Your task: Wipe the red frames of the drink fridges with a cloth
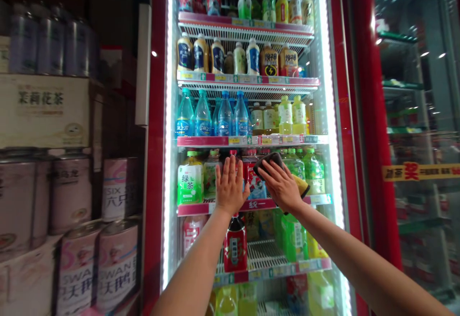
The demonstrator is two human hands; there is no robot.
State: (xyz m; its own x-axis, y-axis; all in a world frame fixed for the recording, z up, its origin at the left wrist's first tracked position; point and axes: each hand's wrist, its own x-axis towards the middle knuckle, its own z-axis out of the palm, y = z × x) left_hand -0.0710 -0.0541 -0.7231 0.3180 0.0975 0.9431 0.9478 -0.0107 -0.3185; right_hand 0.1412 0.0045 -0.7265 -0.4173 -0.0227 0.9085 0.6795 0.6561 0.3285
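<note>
My left hand (231, 186) lies flat with its fingers pointing up, seemingly against the glass door of a lit drinks fridge, and holds nothing. To its right, my right hand (283, 184) presses a grey cloth (276, 158) with a yellow underside to the same door. Part of the cloth is hidden under the fingers and palm. Both hands are at the height of a shelf with a green tea bottle (190, 181) on the left and green bottles (314, 172) on the right. Below my left hand, a dark red bottle (235, 249) stands on the lower shelf.
The fridge has a red frame (156, 162) and bright light strips along its sides. Blue water bottles (203, 117) stand on the shelf above. At left are stacked cans (117, 263) and a carton (43, 110); another glass-fronted fridge (417, 114) stands at right.
</note>
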